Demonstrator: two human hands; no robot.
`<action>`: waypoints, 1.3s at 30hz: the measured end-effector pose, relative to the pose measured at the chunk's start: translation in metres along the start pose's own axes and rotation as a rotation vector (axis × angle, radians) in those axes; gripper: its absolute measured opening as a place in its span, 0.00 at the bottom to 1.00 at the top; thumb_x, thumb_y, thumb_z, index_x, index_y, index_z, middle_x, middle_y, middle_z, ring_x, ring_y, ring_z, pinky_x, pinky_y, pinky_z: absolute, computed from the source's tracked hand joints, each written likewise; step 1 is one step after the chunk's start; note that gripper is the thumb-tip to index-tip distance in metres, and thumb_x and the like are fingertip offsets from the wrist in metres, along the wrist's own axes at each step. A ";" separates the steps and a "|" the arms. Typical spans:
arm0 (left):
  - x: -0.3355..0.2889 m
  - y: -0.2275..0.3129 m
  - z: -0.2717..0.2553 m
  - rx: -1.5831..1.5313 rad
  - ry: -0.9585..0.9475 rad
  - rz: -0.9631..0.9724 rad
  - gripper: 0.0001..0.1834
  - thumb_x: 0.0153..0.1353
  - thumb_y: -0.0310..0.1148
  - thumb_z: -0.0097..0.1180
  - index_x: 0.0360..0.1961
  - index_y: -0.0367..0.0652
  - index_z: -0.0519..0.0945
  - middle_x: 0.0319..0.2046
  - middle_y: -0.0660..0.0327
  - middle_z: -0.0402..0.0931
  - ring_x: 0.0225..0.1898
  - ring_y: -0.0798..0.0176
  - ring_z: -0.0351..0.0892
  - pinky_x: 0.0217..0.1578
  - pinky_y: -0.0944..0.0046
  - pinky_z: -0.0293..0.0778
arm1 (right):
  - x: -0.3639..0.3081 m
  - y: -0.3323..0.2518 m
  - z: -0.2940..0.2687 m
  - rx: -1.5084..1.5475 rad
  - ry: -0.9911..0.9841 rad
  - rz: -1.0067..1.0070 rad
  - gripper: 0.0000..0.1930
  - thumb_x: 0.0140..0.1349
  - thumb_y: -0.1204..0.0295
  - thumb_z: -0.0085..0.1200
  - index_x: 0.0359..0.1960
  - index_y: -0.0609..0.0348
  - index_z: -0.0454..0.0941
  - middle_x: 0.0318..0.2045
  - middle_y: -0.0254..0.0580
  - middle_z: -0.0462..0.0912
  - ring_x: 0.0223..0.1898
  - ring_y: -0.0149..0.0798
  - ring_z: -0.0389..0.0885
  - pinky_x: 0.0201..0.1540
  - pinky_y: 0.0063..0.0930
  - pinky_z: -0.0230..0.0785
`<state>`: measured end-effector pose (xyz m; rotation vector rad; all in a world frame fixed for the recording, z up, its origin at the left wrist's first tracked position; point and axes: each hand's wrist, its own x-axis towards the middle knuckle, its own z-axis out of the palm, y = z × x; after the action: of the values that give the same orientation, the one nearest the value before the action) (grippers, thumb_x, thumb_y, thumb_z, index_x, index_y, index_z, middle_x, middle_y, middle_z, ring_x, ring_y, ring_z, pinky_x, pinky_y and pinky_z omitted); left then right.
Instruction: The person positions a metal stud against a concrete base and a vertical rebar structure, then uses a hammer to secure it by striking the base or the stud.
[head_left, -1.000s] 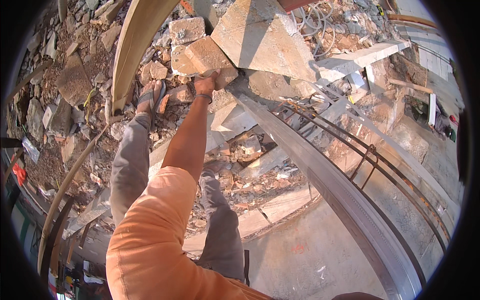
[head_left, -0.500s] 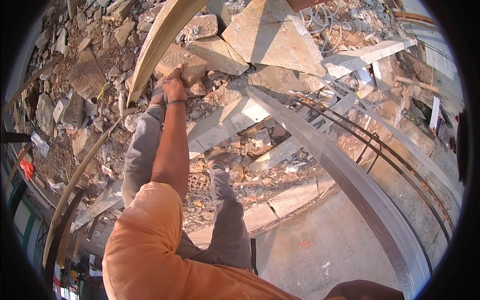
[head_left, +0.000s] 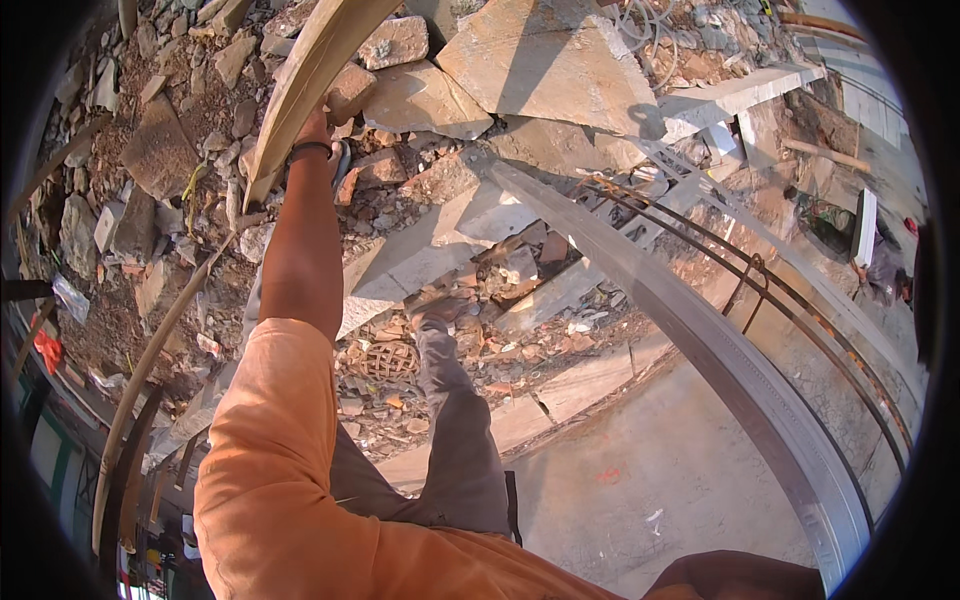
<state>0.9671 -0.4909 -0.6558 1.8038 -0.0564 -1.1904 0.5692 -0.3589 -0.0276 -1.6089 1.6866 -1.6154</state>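
My left arm stretches forward in an orange sleeve, with a dark band at the wrist. At its end my left hand (head_left: 314,130) is closed on the edge of a reddish-brown chunk of broken masonry (head_left: 350,92), its fingers mostly hidden. A long curved-looking wooden plank (head_left: 318,75) passes just left of the hand and covers part of it. Under and beside the chunk lie smaller broken brick pieces (head_left: 380,168) and a flat slab fragment (head_left: 425,100). My right hand is out of view.
Rubble with rough stones (head_left: 160,150) spreads to the left. A large concrete slab (head_left: 550,60) lies ahead. To the right, a long metal channel (head_left: 680,320) and rusty bars (head_left: 745,270) slant across. My foot (head_left: 437,307) stands among debris beside a concrete beam (head_left: 440,240).
My left hand has moved forward and left, partly behind the plank. The masonry chunk has shifted away with it and tilted, uncovering smaller pieces beneath.
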 end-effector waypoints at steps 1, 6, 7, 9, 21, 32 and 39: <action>-0.012 0.014 -0.002 0.187 0.012 -0.043 0.29 0.52 0.45 0.65 0.49 0.35 0.74 0.40 0.53 0.76 0.36 0.54 0.79 0.32 0.56 0.73 | 0.001 -0.005 -0.002 0.010 -0.003 -0.004 0.25 0.65 0.56 0.45 0.52 0.68 0.66 0.41 0.50 0.74 0.43 0.51 0.75 0.52 0.52 0.67; -0.112 0.059 -0.008 0.119 -0.191 0.010 0.16 0.59 0.38 0.59 0.42 0.37 0.76 0.31 0.63 0.76 0.30 0.65 0.75 0.31 0.65 0.70 | 0.006 -0.029 -0.024 0.113 -0.058 -0.006 0.25 0.65 0.55 0.45 0.52 0.68 0.65 0.41 0.50 0.74 0.43 0.52 0.75 0.53 0.53 0.67; -0.144 0.064 -0.010 0.036 -0.272 0.026 0.13 0.60 0.36 0.58 0.40 0.37 0.76 0.28 0.65 0.76 0.29 0.69 0.74 0.30 0.68 0.70 | 0.010 -0.038 -0.029 0.139 -0.090 -0.005 0.25 0.65 0.55 0.44 0.52 0.68 0.65 0.41 0.51 0.74 0.44 0.52 0.76 0.53 0.53 0.67; -0.236 0.075 0.025 -0.127 -0.605 0.089 0.09 0.61 0.31 0.57 0.38 0.36 0.76 0.26 0.66 0.75 0.26 0.75 0.70 0.28 0.75 0.66 | 0.015 -0.077 -0.043 0.127 -0.145 -0.021 0.25 0.65 0.55 0.44 0.52 0.68 0.65 0.41 0.51 0.74 0.44 0.52 0.76 0.53 0.53 0.67; -0.569 0.230 0.028 0.807 -1.034 1.206 0.31 0.52 0.41 0.66 0.53 0.36 0.69 0.39 0.41 0.79 0.41 0.42 0.80 0.41 0.52 0.75 | 0.019 -0.112 -0.016 0.142 -0.151 -0.162 0.38 0.57 0.70 0.57 0.64 0.64 0.46 0.54 0.48 0.65 0.58 0.41 0.63 0.61 0.37 0.57; -0.592 0.232 0.038 0.771 -0.859 1.287 0.28 0.54 0.43 0.62 0.49 0.34 0.69 0.37 0.43 0.79 0.42 0.41 0.79 0.45 0.52 0.74 | 0.018 -0.131 -0.022 0.024 -0.230 -0.182 0.35 0.58 0.68 0.56 0.61 0.69 0.50 0.45 0.57 0.76 0.48 0.47 0.77 0.52 0.36 0.68; -0.607 0.227 0.032 0.831 -0.877 1.242 0.28 0.54 0.42 0.62 0.49 0.34 0.71 0.38 0.45 0.80 0.42 0.46 0.81 0.44 0.55 0.74 | -0.057 -0.090 -0.102 0.085 -0.059 -0.342 0.30 0.62 0.64 0.56 0.64 0.57 0.58 0.49 0.51 0.75 0.50 0.43 0.77 0.48 0.33 0.73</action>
<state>0.7197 -0.3407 -0.0748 1.1953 -2.0682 -0.8877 0.5486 -0.2380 0.0538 -1.9618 1.3481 -1.7439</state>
